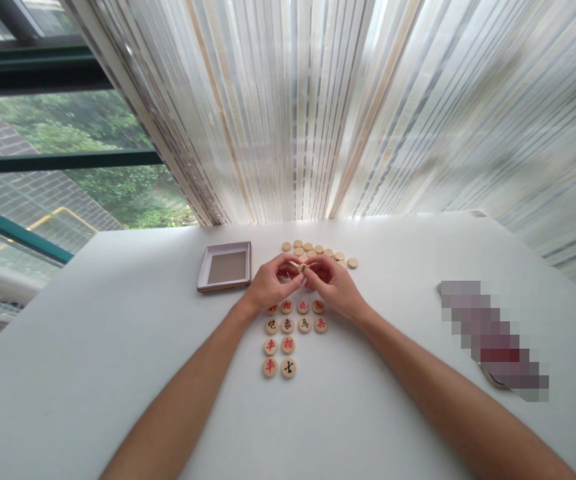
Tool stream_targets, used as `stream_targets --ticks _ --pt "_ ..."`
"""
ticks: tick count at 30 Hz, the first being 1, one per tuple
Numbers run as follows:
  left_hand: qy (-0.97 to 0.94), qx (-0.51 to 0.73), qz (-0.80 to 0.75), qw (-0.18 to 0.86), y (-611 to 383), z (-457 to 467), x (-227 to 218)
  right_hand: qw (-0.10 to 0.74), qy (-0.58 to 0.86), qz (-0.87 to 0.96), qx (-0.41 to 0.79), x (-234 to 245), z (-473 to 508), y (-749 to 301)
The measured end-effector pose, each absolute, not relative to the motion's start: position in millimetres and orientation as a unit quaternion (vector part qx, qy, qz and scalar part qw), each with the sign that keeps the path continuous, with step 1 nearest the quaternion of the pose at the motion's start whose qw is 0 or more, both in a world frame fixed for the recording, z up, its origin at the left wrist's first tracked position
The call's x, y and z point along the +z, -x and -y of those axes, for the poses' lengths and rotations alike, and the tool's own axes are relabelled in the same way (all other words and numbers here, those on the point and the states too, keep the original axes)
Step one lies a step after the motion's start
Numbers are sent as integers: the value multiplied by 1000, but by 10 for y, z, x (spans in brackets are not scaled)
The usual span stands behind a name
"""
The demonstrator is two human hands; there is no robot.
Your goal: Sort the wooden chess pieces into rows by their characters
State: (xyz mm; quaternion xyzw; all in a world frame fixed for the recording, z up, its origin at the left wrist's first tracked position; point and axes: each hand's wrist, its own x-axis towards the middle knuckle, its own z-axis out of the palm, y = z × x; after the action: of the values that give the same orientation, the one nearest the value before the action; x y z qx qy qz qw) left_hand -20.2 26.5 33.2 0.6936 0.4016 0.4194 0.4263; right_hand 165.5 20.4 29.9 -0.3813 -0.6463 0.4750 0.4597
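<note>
Both my hands meet over the white table (118,347). My left hand (268,283) and my right hand (335,283) pinch one round wooden chess piece (303,269) between their fingertips, its black character facing up. Below my hands lie rows of face-up pieces (288,327) marked with red and black characters. Behind my hands sits a loose cluster of blank-side-up pieces (318,251).
An open shallow square box (225,267) lies left of my hands. A blurred-out flat object (493,340) rests on the table's right side. Striped curtains (368,107) hang behind the table, and a window (58,167) is at the left.
</note>
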Motion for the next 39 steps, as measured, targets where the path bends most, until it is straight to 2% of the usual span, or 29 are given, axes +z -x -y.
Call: stream_targets --ticks 17,39 --pt "-724 397 -412 385 205 -237 371 464 411 634 462 273 -217 -1651" --pt "-712 404 -410 403 214 -265 349 467 391 637 474 322 -224 -1657"
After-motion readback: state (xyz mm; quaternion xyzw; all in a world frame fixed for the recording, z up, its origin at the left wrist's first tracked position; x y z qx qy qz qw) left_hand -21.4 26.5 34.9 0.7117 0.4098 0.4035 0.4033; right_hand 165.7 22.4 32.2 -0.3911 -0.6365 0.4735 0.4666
